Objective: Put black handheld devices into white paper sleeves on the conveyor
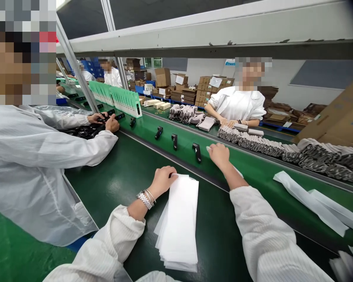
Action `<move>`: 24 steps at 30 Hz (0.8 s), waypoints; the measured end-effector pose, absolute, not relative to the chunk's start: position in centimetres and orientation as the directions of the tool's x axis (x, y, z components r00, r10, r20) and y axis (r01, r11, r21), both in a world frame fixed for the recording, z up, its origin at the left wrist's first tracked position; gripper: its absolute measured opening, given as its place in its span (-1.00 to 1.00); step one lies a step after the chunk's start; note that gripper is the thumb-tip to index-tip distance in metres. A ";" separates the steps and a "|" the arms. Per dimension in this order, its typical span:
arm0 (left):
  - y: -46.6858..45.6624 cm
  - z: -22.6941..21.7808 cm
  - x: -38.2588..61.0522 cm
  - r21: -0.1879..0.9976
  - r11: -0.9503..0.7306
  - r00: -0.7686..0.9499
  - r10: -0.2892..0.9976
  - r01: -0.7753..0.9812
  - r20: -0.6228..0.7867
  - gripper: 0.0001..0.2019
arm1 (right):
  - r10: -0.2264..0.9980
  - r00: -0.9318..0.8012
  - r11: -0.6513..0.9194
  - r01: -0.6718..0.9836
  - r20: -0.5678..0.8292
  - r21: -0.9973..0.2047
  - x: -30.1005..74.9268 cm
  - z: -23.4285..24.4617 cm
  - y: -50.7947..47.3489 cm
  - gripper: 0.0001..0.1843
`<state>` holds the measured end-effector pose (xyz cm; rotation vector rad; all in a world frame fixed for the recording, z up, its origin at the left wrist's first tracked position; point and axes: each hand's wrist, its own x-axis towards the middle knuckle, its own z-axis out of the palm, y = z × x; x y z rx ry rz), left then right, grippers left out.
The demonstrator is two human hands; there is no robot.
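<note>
A stack of thin white translucent sleeves point(182, 219) lies fanned on the green tabletop before me. My left hand point(164, 181), with a watch and bangles at its wrist, is closed on the stack's upper left corner. Over the green belt, my right hand point(219, 154) pinches one white sleeve point(238, 171); a corner pokes out at the fingertips and the rest is mostly hidden behind the hand and wrist. Just left of that hand a black handheld device point(197, 152) lies on the belt. Two more black devices, one point(174, 141) and another point(159, 132), lie farther left.
Two long white sleeves point(314, 203) lie on the belt at right. Across it, a co-worker point(238, 105) handles bundled grey items point(253, 143). At left, another co-worker point(47, 145) holds black devices beside a green rack point(123, 101). A shelf beam point(194, 29) crosses overhead.
</note>
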<state>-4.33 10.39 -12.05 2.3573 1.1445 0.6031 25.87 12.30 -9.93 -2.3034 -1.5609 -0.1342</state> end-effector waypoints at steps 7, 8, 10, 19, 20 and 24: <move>9.9 -11.6 -4.1 0.485 -0.695 0.621 0.709 0.531 0.335 -0.79 | 0.904 0.424 -0.301 0.712 0.047 -0.635 22.2 -12.9 15.6 -0.42; 9.8 -11.5 -4.1 0.486 -0.701 0.623 0.702 0.522 0.344 -0.80 | 0.911 0.410 -0.283 0.689 0.038 -0.667 22.0 -12.9 15.7 -0.41; 9.5 -11.3 -4.3 0.470 -0.721 0.627 0.685 0.509 0.372 -0.83 | 0.930 0.366 -0.225 0.627 0.027 -0.746 21.6 -12.6 15.1 -0.37; 8.8 -10.0 -4.0 0.589 -0.715 0.580 0.678 0.377 0.452 -0.93 | 0.942 0.118 0.329 -0.155 0.313 -0.932 17.1 -9.7 8.3 0.14; 8.6 -9.6 -3.9 0.624 -0.709 0.579 0.673 0.328 0.461 -0.93 | 0.937 0.120 0.344 -0.148 0.329 -0.927 16.5 -9.7 7.9 0.12; 7.7 -7.8 -3.0 0.708 -0.682 0.509 0.683 0.186 0.524 -0.93 | 0.963 0.058 0.268 -0.127 0.262 -0.955 14.0 -10.7 6.6 -0.31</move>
